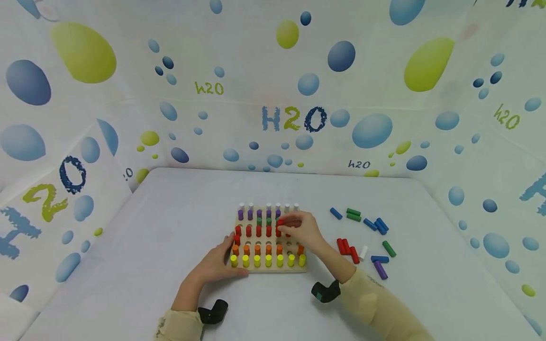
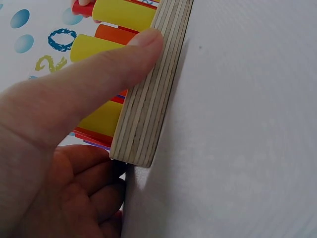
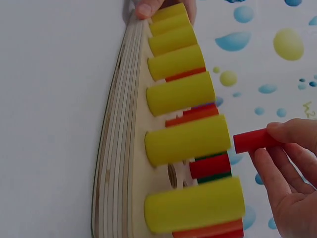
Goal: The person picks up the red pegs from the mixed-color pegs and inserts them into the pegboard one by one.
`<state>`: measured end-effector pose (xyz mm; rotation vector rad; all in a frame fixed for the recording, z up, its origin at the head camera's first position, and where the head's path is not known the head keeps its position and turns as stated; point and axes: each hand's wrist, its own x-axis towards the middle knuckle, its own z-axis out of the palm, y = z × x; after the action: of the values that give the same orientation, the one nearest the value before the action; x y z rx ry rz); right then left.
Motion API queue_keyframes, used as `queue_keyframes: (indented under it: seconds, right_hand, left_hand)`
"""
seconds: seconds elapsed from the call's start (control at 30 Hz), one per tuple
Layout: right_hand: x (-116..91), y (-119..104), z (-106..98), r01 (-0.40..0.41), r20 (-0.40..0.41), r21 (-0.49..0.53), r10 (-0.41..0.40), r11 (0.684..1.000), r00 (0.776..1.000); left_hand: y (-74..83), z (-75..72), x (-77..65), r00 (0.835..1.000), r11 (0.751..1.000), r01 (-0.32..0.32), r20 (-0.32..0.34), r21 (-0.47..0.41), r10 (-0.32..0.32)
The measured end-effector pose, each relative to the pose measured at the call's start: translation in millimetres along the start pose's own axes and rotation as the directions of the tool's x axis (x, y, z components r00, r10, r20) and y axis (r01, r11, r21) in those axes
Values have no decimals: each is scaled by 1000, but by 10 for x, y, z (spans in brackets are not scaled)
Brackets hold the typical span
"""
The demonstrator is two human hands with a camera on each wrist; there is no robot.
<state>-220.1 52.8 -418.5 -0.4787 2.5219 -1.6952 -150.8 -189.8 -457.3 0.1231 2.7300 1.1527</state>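
A wooden pegboard [image 1: 277, 271] stands on the table with rows of yellow, orange, red, green, purple and white pegs. At its front left corner is my left hand [image 1: 213, 264], holding the board with the thumb [image 2: 143, 47] along the layered front edge and fingers curled at the left side. My right hand [image 1: 304, 232] is over the right half of the board. Between thumb and fingertips it pinches a red peg [image 3: 251, 141], raised clear of the standing pegs in the right wrist view. Some holes in the orange and red rows have no peg.
Right of the board lie loose pegs: several blue [image 1: 370, 224], green [image 1: 389, 248] and red [image 1: 354, 255] ones, a white peg [image 1: 363, 253] and a purple peg [image 1: 380, 270]. A patterned backdrop [image 1: 239, 142] encloses the white table [image 1: 170, 213] at the back and sides.
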Motion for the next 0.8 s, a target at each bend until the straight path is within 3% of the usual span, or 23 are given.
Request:
queue_keyframes:
  seconds: [0.4,0.8]
  right_hand:
    - [68,-96,302,47,84,65,-52,997,995]
    - [82,-220,548,7,139,37,-12,999,990]
  left_hand:
    - [-1,-9,-7,1000,1000,10,9,0,-10]
    - [6,-22,-4,1000,1000,-7,12,6,7]
